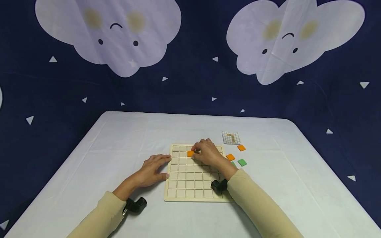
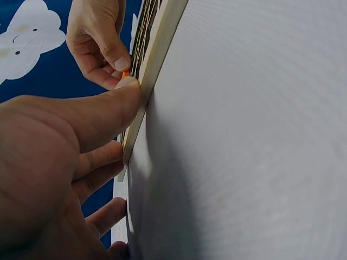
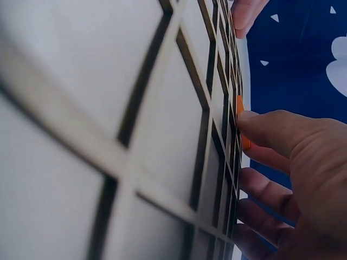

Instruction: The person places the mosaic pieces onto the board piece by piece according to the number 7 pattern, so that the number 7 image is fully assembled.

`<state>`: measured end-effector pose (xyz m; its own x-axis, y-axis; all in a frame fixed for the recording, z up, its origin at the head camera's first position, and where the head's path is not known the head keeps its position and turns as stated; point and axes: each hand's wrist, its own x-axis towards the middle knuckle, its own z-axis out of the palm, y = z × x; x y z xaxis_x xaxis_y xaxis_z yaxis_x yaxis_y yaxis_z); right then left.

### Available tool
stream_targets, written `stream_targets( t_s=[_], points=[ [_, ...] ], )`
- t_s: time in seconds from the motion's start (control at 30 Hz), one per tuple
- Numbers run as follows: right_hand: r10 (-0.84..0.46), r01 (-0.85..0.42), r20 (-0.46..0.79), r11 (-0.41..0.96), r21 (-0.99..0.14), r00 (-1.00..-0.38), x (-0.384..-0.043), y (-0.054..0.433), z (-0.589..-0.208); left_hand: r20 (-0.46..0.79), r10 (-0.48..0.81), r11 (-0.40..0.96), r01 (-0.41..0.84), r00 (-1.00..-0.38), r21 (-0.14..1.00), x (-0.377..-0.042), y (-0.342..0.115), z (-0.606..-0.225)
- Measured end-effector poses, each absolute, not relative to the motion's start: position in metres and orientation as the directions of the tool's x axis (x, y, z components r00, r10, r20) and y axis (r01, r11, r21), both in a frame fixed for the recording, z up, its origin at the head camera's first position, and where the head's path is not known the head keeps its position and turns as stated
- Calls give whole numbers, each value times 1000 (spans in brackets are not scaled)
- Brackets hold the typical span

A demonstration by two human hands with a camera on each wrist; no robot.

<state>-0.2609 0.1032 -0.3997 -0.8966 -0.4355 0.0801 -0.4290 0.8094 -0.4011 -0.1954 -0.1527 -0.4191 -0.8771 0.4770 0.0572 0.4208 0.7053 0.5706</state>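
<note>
A light wooden grid board (image 1: 190, 183) with raised lines lies on the white table. My right hand (image 1: 206, 152) reaches over its far rows and pinches an orange square tile (image 1: 190, 154) between thumb and finger, right at a grid cell. From the right wrist view, the thumb presses on the orange tile (image 3: 243, 132), close against the grid. My left hand (image 1: 153, 170) steadies the board's left edge, fingers and thumb spread along it. In the left wrist view, the left thumb (image 2: 116, 105) rests on the board's rim (image 2: 154, 73).
Right of the board lie an orange tile (image 1: 230, 157), another orange tile (image 1: 241, 147) and a green tile (image 1: 242, 162). A second green tile (image 1: 233, 163) is partly hidden by the right wrist. Behind them is a printed grid card (image 1: 231, 138) with a coloured pattern.
</note>
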Motion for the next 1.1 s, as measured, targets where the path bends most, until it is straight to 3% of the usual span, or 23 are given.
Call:
stream_targets(
  t_s=[1.1],
  points=[
    [-456, -449, 74, 812, -373, -887, -261, 105, -401, 61, 471, 711, 420, -880, 563, -194, -152, -419]
  ],
)
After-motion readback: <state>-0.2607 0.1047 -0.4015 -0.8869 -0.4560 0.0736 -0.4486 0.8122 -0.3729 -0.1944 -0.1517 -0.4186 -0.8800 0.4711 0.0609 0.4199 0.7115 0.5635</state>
